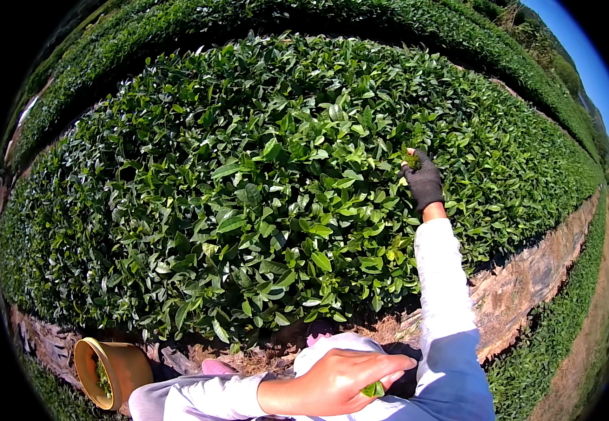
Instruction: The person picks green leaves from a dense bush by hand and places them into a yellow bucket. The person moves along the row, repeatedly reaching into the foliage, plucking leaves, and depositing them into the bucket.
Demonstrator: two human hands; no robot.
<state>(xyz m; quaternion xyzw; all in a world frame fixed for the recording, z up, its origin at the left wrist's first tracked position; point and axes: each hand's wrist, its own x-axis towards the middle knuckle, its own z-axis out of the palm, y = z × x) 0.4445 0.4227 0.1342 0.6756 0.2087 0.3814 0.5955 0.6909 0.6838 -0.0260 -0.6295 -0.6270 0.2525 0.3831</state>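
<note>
A wide tea bush row (pixel 262 194) with glossy green leaves fills the middle of the head view. My right hand (pixel 423 179), in a black fingerless glove, reaches over its right part, with picked leaves (pixel 412 159) held at the fingertips. Close to my body, my bare left hand (pixel 336 381) is curled around a few green leaves (pixel 373 389). A yellow plastic bucket (pixel 133 368) leans at the lower left, with some green leaves (pixel 102 376) inside it.
Ground with dry grass and sheeting (pixel 520 279) runs along the near side of the row. My pink shoes (pixel 217 367) stand on it. Further tea rows (pixel 557 337) lie behind and beyond, with hills and blue sky at the right.
</note>
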